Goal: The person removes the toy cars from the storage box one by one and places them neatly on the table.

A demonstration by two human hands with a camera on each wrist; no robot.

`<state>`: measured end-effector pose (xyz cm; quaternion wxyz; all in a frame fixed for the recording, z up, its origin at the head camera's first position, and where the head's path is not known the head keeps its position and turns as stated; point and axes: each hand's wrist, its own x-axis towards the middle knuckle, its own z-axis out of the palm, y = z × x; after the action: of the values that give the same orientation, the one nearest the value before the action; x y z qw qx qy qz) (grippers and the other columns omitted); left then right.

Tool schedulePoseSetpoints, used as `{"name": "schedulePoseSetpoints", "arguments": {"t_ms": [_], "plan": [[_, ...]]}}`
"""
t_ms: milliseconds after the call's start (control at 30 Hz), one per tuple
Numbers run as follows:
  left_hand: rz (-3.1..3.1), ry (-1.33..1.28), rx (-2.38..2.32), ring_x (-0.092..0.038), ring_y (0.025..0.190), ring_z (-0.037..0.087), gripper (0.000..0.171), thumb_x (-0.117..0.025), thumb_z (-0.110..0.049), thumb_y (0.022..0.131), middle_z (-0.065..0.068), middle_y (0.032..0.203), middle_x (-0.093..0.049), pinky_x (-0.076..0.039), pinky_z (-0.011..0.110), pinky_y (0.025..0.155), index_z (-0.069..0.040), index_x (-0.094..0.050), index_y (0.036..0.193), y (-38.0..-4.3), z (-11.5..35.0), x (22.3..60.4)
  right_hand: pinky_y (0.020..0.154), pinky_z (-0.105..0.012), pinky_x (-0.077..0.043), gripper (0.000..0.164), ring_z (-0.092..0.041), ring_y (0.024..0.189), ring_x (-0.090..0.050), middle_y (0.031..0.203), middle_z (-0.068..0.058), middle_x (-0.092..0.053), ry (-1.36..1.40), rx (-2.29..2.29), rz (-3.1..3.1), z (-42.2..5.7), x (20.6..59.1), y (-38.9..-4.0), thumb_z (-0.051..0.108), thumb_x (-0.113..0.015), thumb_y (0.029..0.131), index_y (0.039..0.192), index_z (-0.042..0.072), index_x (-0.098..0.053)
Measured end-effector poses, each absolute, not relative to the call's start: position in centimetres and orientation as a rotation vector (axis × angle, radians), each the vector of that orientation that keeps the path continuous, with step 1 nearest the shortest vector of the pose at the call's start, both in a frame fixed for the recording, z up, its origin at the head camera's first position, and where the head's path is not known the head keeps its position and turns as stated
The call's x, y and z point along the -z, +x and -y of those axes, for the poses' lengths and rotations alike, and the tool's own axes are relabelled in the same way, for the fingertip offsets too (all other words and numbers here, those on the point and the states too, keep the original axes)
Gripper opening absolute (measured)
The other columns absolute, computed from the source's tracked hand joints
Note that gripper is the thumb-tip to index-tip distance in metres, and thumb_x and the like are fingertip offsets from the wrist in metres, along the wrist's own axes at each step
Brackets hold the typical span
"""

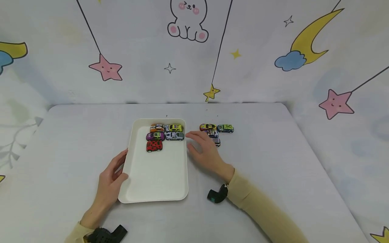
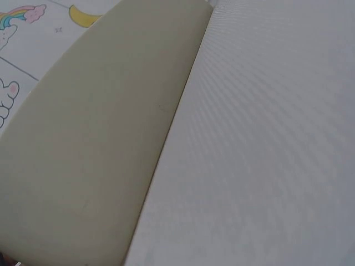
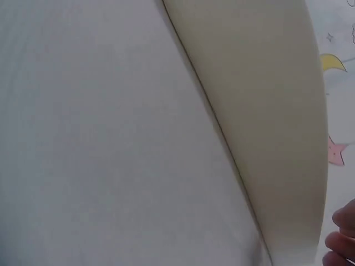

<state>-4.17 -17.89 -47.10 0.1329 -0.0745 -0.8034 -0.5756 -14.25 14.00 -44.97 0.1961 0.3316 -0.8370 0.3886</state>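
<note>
A white rectangular tray [image 1: 156, 175] lies on the table with several toy cars in its far part: an orange one [image 1: 157, 128], a yellow one [image 1: 174, 128], a purple one [image 1: 155, 136], a silver one [image 1: 174, 136] and a red one [image 1: 154, 145]. My left hand [image 1: 110, 184] holds the tray's left edge, thumb at the rim. Just outside the right rim, my right hand [image 1: 206, 153] has its fingers loosely spread with nothing seen between them. Fingertips [image 3: 344, 238] show in the right wrist view. The tray's outer wall [image 2: 105, 127] fills much of the left wrist view.
Right of the tray sit more toy cars: a yellow-and-red one [image 1: 208, 127], a green one [image 1: 225, 128], a dark blue one [image 1: 212, 133] and a striped one [image 1: 216, 142] partly behind my right hand. A white cloth [image 1: 273, 141] covers the table; a patterned backdrop [image 1: 136, 44] rises behind.
</note>
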Motion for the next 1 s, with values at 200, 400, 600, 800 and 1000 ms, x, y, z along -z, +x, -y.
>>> {"name": "schedulePoseSetpoints", "arguments": {"t_ms": [200,400,600,800,1000], "plan": [[2.338,-0.217,1.655,-0.051,0.128,-0.003,0.074,-0.046,0.022,0.080,0.027,0.144,-0.050,-0.044,0.007,0.095,-0.006,-0.047,0.148,-4.3,18.1,47.1,0.105,-0.038,-0.047,0.038,-0.024,0.122,-0.056,0.129,-0.011,-0.062,0.975,-1.098,2.441,-11.7,44.0,-14.0,0.007,-0.068,0.091,0.128,0.001,-0.064],[2.341,-0.223,1.673,-0.051,0.128,-0.003,0.074,-0.046,0.022,0.080,0.028,0.144,-0.049,-0.045,0.008,0.094,-0.006,-0.046,0.149,-4.3,18.0,47.4,0.106,-0.039,-0.046,0.045,-0.026,0.127,-0.052,0.138,-0.013,-0.057,0.968,-1.027,2.622,-9.9,43.9,-15.2,0.009,-0.068,0.093,0.136,0.001,-0.058],[2.343,-0.226,1.671,-0.050,0.128,-0.004,0.074,-0.046,0.021,0.080,0.029,0.145,-0.048,-0.045,0.008,0.094,-0.006,-0.046,0.149,-4.3,17.9,47.4,0.111,-0.039,-0.042,0.040,-0.028,0.128,-0.051,0.134,-0.014,-0.058,1.008,-0.881,2.688,-9.0,43.9,-16.9,0.006,-0.063,0.094,0.133,0.000,-0.058],[2.342,-0.227,1.670,-0.051,0.128,-0.002,0.072,-0.046,0.021,0.080,0.029,0.144,-0.050,-0.045,0.008,0.095,-0.004,-0.046,0.148,-4.3,17.8,47.2,0.113,-0.038,-0.039,0.040,-0.027,0.128,-0.051,0.133,-0.012,-0.057,1.066,-0.672,2.822,-8.9,43.1,-18.0,0.013,-0.063,0.096,0.134,0.003,-0.057],[2.349,-0.219,1.664,-0.050,0.128,-0.005,0.072,-0.046,0.021,0.080,0.028,0.145,-0.049,-0.044,0.008,0.094,-0.004,-0.046,0.148,-4.2,18.0,47.1,0.113,-0.038,-0.039,0.041,-0.026,0.128,-0.051,0.134,-0.011,-0.055,1.061,-0.530,2.899,-8.5,42.7,-18.1,0.016,-0.062,0.097,0.136,0.005,-0.057]]}}
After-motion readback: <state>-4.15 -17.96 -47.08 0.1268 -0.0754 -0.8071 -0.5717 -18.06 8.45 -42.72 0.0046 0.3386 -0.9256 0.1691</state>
